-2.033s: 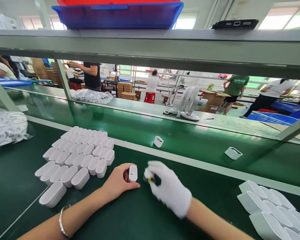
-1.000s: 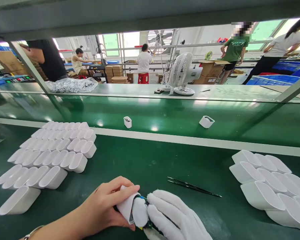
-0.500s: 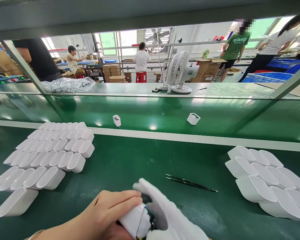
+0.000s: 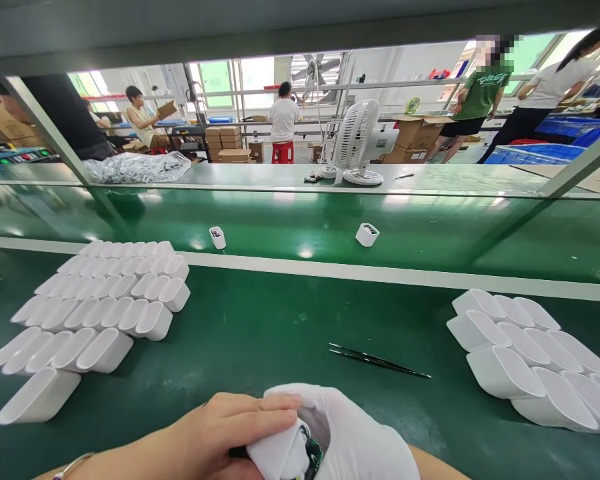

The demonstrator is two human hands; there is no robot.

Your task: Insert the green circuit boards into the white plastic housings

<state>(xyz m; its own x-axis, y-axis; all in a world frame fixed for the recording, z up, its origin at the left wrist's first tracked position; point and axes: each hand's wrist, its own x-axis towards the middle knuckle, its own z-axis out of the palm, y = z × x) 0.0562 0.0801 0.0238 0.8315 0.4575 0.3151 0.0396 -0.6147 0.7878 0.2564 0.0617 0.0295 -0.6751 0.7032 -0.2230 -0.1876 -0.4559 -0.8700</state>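
Low in the view, my bare left hand (image 4: 240,427) is wrapped over a white plastic housing (image 4: 277,450). A green circuit board (image 4: 313,455) with dark parts shows at the housing's right end. My right hand (image 4: 365,433), in a white glove, is curled round that end, against the board; its fingertips are partly hidden. Just beyond the right hand, black tweezers (image 4: 380,361) lie on the green table (image 4: 260,320).
Rows of white oval cups (image 4: 105,350) stand at left, more cups (image 4: 520,360) at right. Past a white strip (image 4: 300,267), two small filled housings, one left (image 4: 217,238) and one right (image 4: 367,235), sit on a green belt (image 4: 290,220). A fan (image 4: 357,143) and several people are behind.
Both small housings on the belt have shifted left. My gloved right hand has closed in round the held housing's end, its fingers now curled. A person at back left has raised a cardboard piece.
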